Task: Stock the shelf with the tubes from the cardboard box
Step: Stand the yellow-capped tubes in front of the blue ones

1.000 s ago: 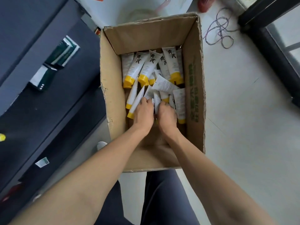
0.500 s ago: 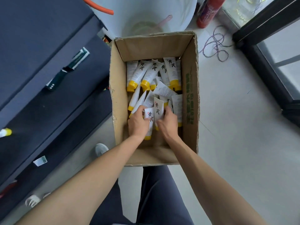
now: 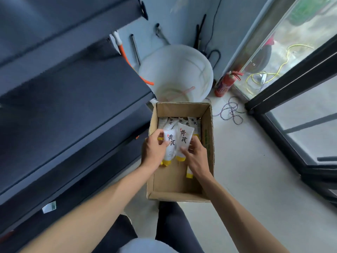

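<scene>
Over the box (image 3: 207,143), my left hand (image 3: 152,152) gripped one tube (image 3: 169,145); right hand (image 3: 196,157) pinched another (image 3: 184,139), touching it.

White tubes (image 3: 184,141) with yellow caps and black lettering, brown cardboard box (image 3: 209,143), dark grey shelf (image 3: 76,99), white bucket (image 3: 175,70).

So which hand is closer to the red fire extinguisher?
Right. The right hand is over the box's right side, nearer the fire extinguisher; the left hand is farther left.
</scene>
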